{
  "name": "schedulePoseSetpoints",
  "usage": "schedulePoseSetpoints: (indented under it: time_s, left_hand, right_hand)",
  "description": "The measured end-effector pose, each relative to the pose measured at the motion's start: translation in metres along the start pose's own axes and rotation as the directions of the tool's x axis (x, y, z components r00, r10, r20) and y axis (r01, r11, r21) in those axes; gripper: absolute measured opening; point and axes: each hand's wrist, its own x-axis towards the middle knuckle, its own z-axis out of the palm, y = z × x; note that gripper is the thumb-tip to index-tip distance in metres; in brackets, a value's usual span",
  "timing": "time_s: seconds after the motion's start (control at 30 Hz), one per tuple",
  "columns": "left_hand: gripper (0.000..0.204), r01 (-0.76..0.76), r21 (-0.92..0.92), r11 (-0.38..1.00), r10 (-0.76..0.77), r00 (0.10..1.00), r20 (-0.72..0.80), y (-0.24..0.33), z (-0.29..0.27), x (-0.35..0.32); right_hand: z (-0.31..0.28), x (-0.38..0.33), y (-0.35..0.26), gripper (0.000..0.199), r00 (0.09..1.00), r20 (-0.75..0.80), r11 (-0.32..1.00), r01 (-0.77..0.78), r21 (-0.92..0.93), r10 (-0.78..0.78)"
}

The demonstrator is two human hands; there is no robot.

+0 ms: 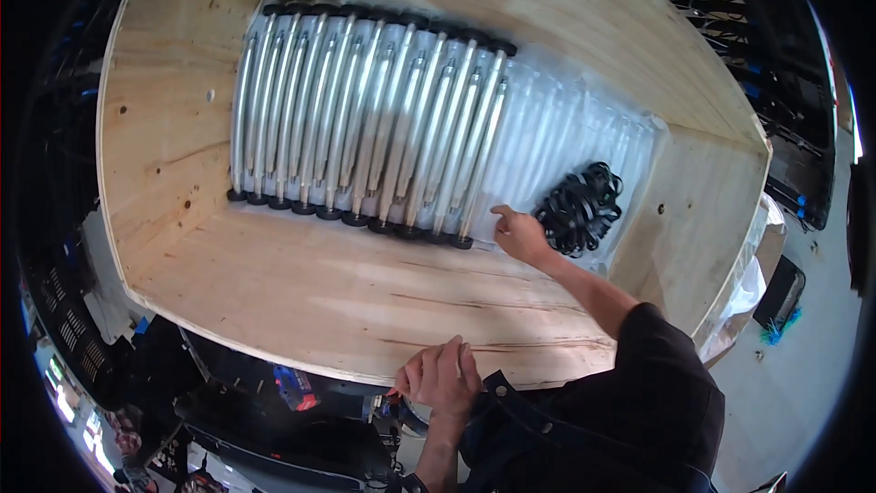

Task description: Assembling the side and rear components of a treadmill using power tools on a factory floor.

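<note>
My right hand (520, 234) reaches into a large wooden crate (301, 260). Its index finger is stretched out toward the nearest metal rods and the other fingers are bent; nothing shows in it. Left of it lies a row of shiny metal rods (392, 128) with round black ends, alternating in direction. Close by on the right sits a heap of black straps (580, 210), on clear plastic wrap (547, 119). My left hand (443, 376) is at the crate's near rim, fingers curled. A bit of red shows by its fingertips; what it holds, if anything, is hidden.
High plywood walls (693, 219) surround the rods. Outside the near wall are a blue and red tool (294, 387) and dark equipment (283, 438). Black racks (712, 9) stand at the far right, and a black case (780, 292) lies on the floor.
</note>
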Motion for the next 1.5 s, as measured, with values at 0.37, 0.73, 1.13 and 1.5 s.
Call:
schedulePoseSetpoints:
  time_s: [0.37, 0.73, 1.13, 1.5]
  left_hand:
    - [0.012, -0.018, -0.138, 0.99, -0.015, 0.972, -0.236, -0.009, -0.001, -0.012]
    - [0.048, -0.364, -0.489, 0.793, 0.143, 0.891, -0.431, -0.026, -0.127, -0.11]
    - [0.056, -0.218, -0.694, 0.686, 0.356, 0.932, 0.06, -0.107, -0.271, -0.325]
    - [0.033, -0.102, -0.93, -0.354, -0.562, 0.818, 0.124, -0.185, -0.209, -0.418]
  right_hand:
    - [0.093, 0.043, 0.01, 0.037, 0.951, 0.089, 0.661, -0.271, 0.7, 0.296]
    - [-0.077, -0.36, -0.155, 0.06, 0.928, 0.179, 0.865, 0.217, 0.453, -0.326]
    - [0.029, -0.393, -0.311, 0.049, 0.552, 0.539, 0.758, 0.32, 0.568, -0.637]
    - [0.347, -0.021, -0.446, 0.032, 0.763, -0.153, 0.704, 0.641, 0.306, -0.628]
